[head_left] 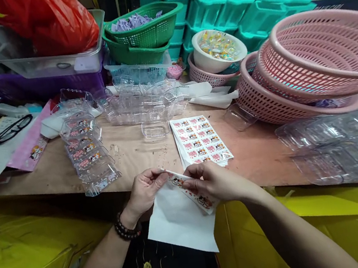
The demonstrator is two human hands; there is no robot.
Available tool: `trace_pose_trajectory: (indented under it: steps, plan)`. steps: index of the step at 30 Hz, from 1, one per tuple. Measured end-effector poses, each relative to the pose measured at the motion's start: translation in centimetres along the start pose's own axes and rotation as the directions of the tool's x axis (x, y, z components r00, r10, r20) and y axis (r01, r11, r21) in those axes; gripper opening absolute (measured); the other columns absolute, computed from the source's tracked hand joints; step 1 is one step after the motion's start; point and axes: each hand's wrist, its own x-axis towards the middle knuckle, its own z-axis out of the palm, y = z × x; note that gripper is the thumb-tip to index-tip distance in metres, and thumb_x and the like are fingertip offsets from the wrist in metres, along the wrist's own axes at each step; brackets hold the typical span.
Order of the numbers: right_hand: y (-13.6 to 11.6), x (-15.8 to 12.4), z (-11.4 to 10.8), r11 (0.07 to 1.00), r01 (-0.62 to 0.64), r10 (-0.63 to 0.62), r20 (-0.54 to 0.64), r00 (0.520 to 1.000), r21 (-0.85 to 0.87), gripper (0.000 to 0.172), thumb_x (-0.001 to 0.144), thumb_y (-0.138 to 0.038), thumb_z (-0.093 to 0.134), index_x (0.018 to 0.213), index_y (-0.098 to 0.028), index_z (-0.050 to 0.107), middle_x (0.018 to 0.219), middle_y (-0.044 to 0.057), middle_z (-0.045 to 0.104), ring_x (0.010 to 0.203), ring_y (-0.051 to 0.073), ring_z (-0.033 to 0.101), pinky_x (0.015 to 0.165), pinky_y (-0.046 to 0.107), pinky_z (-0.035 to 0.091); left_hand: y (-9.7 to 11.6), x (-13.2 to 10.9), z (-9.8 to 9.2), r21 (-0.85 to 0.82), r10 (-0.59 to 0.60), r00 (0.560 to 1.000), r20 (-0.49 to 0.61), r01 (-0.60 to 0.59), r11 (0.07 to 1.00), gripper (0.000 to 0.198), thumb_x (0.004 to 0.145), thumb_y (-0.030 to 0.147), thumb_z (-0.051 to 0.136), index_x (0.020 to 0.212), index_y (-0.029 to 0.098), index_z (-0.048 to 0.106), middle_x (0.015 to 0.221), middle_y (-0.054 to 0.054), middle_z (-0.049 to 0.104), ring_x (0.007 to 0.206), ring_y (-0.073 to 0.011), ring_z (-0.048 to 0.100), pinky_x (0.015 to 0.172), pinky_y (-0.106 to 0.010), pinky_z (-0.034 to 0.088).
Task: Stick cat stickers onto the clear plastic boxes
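Note:
Between my two hands hangs a white sticker sheet [179, 220], its top folded over so that a strip of printed cat stickers shows. My left hand [147, 189], with a beaded bracelet at the wrist, pinches the sheet's upper left corner. At the folded part, my right hand [206, 179] grips the sheet between thumb and fingers. Just beyond, a stack of sticker sheets [200, 139] with cats and pink lettering lies on the table. Clear plastic boxes [88, 153] with such stickers on them stand in a row to the left.
On the wooden table [130, 146] are more clear plastic boxes [143, 103] and a small clear tray [155, 129]. Pink baskets [302, 96] and clear packaging [344, 148] fill the right. Green baskets [138, 47], a white bowl [201, 58] and glasses [11, 129] lie farther off.

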Motion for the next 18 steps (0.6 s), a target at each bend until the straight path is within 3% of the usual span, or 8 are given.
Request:
trace_pose_trajectory:
  steps: [3, 5, 9, 11, 15, 16, 18]
  plan:
    - [-0.3, 0.1, 0.4, 0.995, 0.082, -0.077, -0.087, 0.993, 0.063, 0.031, 0.078, -0.047, 0.074, 0.086, -0.019, 0.066, 0.075, 0.001, 0.068, 0.066, 0.014, 0.059, 0.057, 0.026, 0.046, -0.2, 0.1, -0.1, 0.055, 0.035, 0.999, -0.012, -0.034, 0.998, 0.042, 0.062, 0.048, 0.088, 0.077, 0.012, 0.072, 0.074, -0.005, 0.075, 0.064, -0.0127, 0.066, 0.064, -0.024, 0.054]
    - [-0.4, 0.4, 0.9, 0.984, 0.112, -0.088, -0.171, 0.981, 0.136, 0.037, 0.076, -0.054, 0.075, 0.083, -0.018, 0.067, 0.074, 0.002, 0.068, 0.066, 0.015, 0.060, 0.059, 0.027, 0.047, -0.4, 0.2, -0.1, 0.092, 0.071, 0.997, -0.022, -0.069, 0.993, 0.043, 0.061, 0.049, 0.088, 0.075, 0.012, 0.072, 0.075, -0.005, 0.075, 0.067, -0.0131, 0.067, 0.067, -0.024, 0.054]
    - [-0.1, 0.9, 2.0, 0.961, 0.175, -0.113, -0.272, 0.956, 0.215, 0.027, 0.083, -0.047, 0.069, 0.083, -0.020, 0.071, 0.077, 0.003, 0.072, 0.071, 0.018, 0.066, 0.065, 0.032, 0.053, -0.5, 0.3, -0.3, 0.096, 0.100, 0.993, -0.057, -0.095, 0.991, 0.041, 0.061, 0.047, 0.089, 0.067, 0.013, 0.068, 0.070, -0.002, 0.073, 0.064, -0.0102, 0.063, 0.064, -0.021, 0.050]
    - [0.3, 0.9, 2.5, 0.956, 0.263, -0.198, -0.369, 0.908, 0.133, 0.016, 0.085, -0.039, 0.069, 0.086, -0.024, 0.074, 0.084, 0.004, 0.074, 0.079, 0.022, 0.068, 0.074, 0.039, 0.055, -0.6, 0.4, -0.5, 0.069, 0.052, 0.998, -0.041, -0.049, 0.996, 0.043, 0.060, 0.048, 0.089, 0.065, 0.012, 0.066, 0.068, -0.001, 0.071, 0.060, -0.0092, 0.060, 0.060, -0.020, 0.048]
    - [1.0, -0.1, 2.7, 0.900, 0.430, -0.395, -0.553, 0.734, -0.073, 0.009, 0.084, -0.034, 0.070, 0.080, -0.030, 0.076, 0.106, 0.007, 0.069, 0.101, 0.028, 0.064, 0.092, 0.051, 0.050, -0.5, 0.4, -1.2, 0.003, -0.113, 0.990, 0.080, 0.113, 0.994, 0.046, 0.062, 0.050, 0.088, 0.082, 0.012, 0.071, 0.071, -0.003, 0.071, 0.063, -0.0133, 0.063, 0.062, -0.025, 0.051]
    - [1.2, -0.2, 2.3, 0.877, 0.479, -0.407, -0.575, 0.710, -0.029, 0.010, 0.085, -0.038, 0.070, 0.079, -0.031, 0.075, 0.107, 0.007, 0.067, 0.103, 0.028, 0.063, 0.093, 0.051, 0.049, -0.5, 0.4, -1.4, -0.005, -0.134, 0.987, 0.087, 0.135, 0.991, 0.047, 0.062, 0.050, 0.088, 0.085, 0.012, 0.071, 0.071, -0.003, 0.070, 0.064, -0.0137, 0.064, 0.062, -0.025, 0.051]
    - [1.4, 0.1, 1.0, 0.825, 0.546, -0.374, -0.582, 0.722, 0.146, 0.019, 0.087, -0.048, 0.065, 0.081, -0.031, 0.072, 0.105, 0.006, 0.065, 0.101, 0.026, 0.063, 0.091, 0.050, 0.051, -0.4, 0.2, -1.8, -0.011, -0.130, 0.990, 0.051, 0.131, 0.991, 0.045, 0.063, 0.047, 0.088, 0.087, 0.013, 0.071, 0.073, -0.002, 0.069, 0.066, -0.0124, 0.063, 0.062, -0.023, 0.050]
